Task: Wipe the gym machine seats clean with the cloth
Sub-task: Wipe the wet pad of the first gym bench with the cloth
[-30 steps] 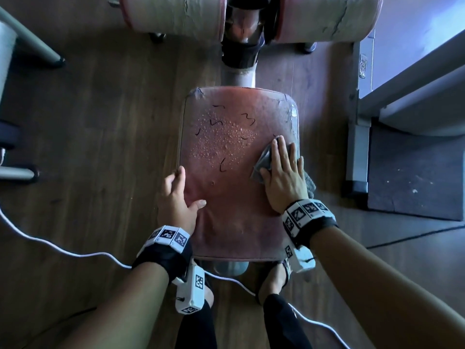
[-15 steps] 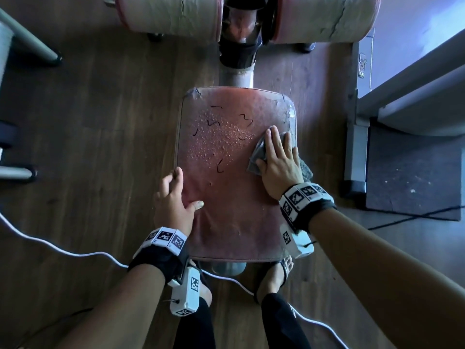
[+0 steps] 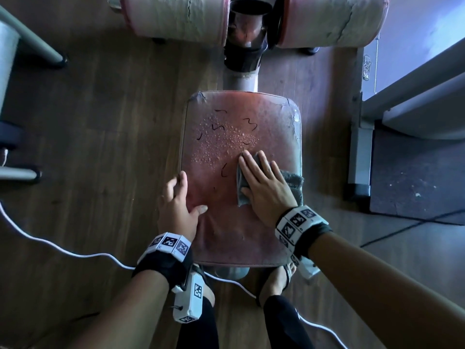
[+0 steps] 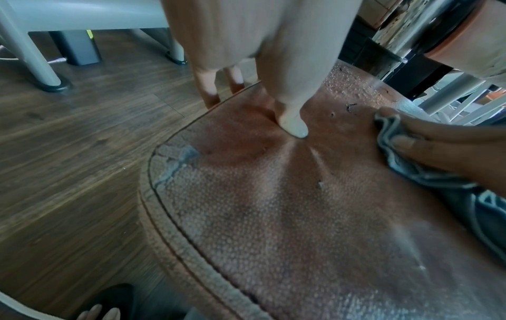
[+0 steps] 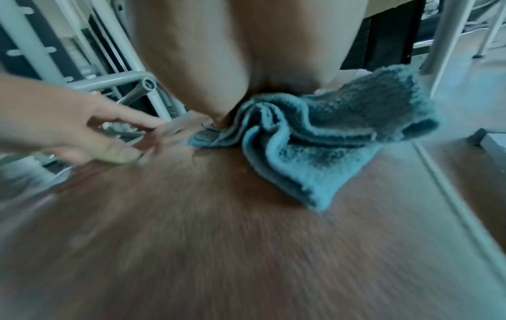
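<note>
The right hand (image 3: pixel 264 187) lies flat on the cloth (image 5: pixel 323 143), fingers straight and spread, its grip nothing more than a palm pressing the bunched blue-grey fabric down onto the seat (image 3: pixel 239 235); part of the cloth sticks out past the thumb side and more of it trails over the seat's right edge. The left hand (image 3: pixel 177 205) holds nothing: it rests on the seat's left edge, thumb (image 4: pixel 294 127) pressed into the padding hard enough to pucker it, the fingers hanging relaxed over the side. The cloth sits on the right half of the seat, about midway along its length. Just ahead of the right fingertips a patch of water droplets (image 3: pixel 224 142) beads on the reddish-brown surface, with a few dark squiggly marks (image 3: pixel 247 122) scattered through and around it, one just beside the cloth's left edge. The upholstery is worn, cracked and peeling at the near left corner in the left wrist view and along the far right edge. Beyond the seat two pale padded rollers (image 3: pixel 176 18) flank a metal post, all standing on a dark wood-plank floor (image 3: pixel 100 122), where a white cable (image 3: pixel 63 250) snakes past the person's feet
</note>
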